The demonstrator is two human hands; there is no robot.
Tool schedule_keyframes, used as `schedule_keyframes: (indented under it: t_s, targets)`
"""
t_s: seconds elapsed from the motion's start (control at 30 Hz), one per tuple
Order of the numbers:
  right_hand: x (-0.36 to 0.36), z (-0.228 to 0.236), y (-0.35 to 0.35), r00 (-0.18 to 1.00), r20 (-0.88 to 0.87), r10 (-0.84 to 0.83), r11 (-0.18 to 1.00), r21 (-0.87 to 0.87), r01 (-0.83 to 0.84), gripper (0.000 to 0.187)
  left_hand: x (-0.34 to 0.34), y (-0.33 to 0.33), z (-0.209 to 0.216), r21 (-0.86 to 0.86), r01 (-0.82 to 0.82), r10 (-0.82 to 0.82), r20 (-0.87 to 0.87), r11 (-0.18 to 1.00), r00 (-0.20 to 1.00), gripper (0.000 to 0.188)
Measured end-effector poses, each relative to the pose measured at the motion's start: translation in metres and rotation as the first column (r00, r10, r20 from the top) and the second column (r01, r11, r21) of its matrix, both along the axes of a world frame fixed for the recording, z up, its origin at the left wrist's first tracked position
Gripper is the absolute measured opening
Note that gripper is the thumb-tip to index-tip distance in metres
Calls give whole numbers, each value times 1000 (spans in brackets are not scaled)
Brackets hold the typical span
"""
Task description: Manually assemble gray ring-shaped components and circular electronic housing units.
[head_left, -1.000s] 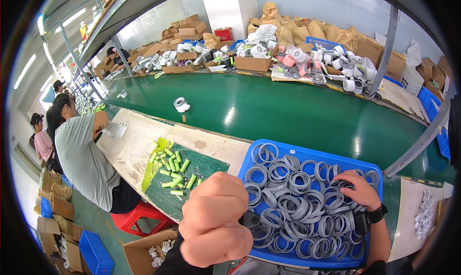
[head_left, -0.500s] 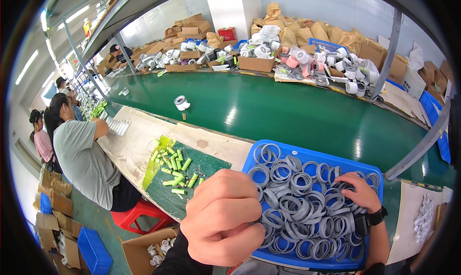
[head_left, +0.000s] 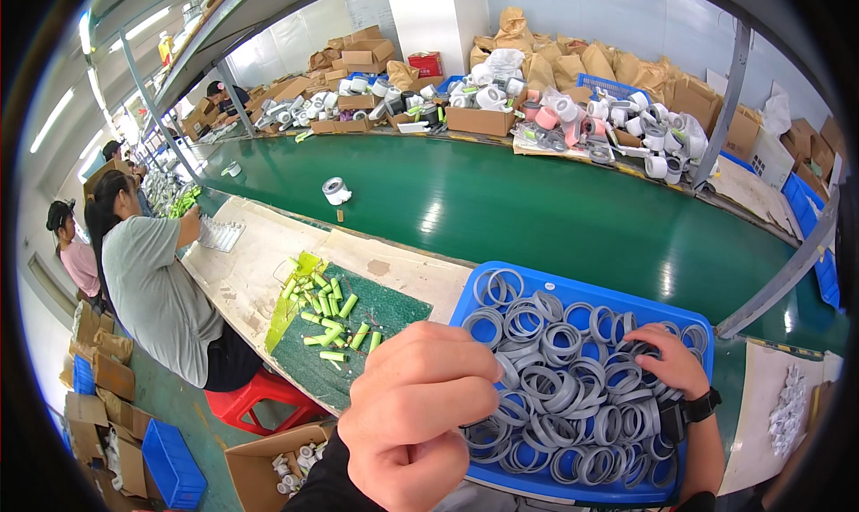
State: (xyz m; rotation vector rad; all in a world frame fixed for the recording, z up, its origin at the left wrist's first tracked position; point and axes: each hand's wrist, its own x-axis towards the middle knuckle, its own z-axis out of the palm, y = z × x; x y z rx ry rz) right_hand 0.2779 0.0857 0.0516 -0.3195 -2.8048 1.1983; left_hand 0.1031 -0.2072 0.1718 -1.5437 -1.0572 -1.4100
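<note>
My left hand (head_left: 420,405) is raised close in front of me, its fingers curled into a fist; whatever it may hold is hidden. It covers the left edge of a blue plastic tray (head_left: 573,284) heaped with grey rings (head_left: 559,342). On the right side of that heap rests my right hand (head_left: 667,355), its thumb and fingers apart and touching the rings. A dark watch (head_left: 702,405) is on the right wrist. Left of my fist, light-green cylindrical pieces (head_left: 333,324) lie scattered on a green mat (head_left: 394,311).
A green conveyor belt (head_left: 528,199) runs beyond the bench (head_left: 385,257), bearing a white-and-grey round part (head_left: 336,191). A co-worker in a grey shirt (head_left: 157,279) sits at the left on a red stool (head_left: 268,396). A metal post (head_left: 778,275) stands right of the tray.
My left fist has lowered a little and turned slightly. My right hand stays in place on the rings.
</note>
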Motion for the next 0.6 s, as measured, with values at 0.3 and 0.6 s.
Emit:
schedule_keyframes:
  t_s: [0.3,0.6]
  targets:
    - [0,-1,1,1000,4,-2,1000,-1,2,38,-6,0,0,-5,38,-39,-65,999,997,20]
    - [-2,0,-1,999,-31,20,999,45,-19,37,-2,-1,0,-23,6,-6,-14,1000,1000,15]
